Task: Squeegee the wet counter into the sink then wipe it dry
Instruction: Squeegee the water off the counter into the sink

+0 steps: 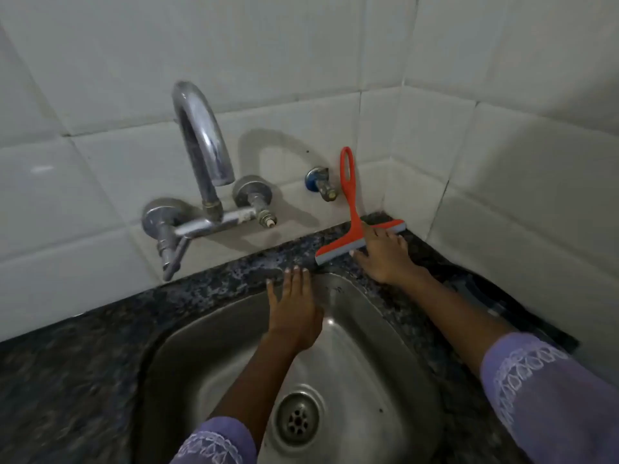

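An orange squeegee (350,209) with a grey rubber blade stands on the dark speckled counter (217,279) in the back right corner, its loop handle leaning against the wall tiles. My right hand (385,256) lies flat on the counter with straight fingers touching the blade's head. My left hand (294,306) is spread flat over the back rim of the steel sink (368,329), fingertips on the counter strip. No cloth is in view.
A chrome wall faucet (201,155) with two taps arches over the sink's left side. A small blue-collared tap (321,184) sticks out beside the squeegee handle. White tiled walls meet in a corner at right. The drain (298,421) sits at the sink bottom.
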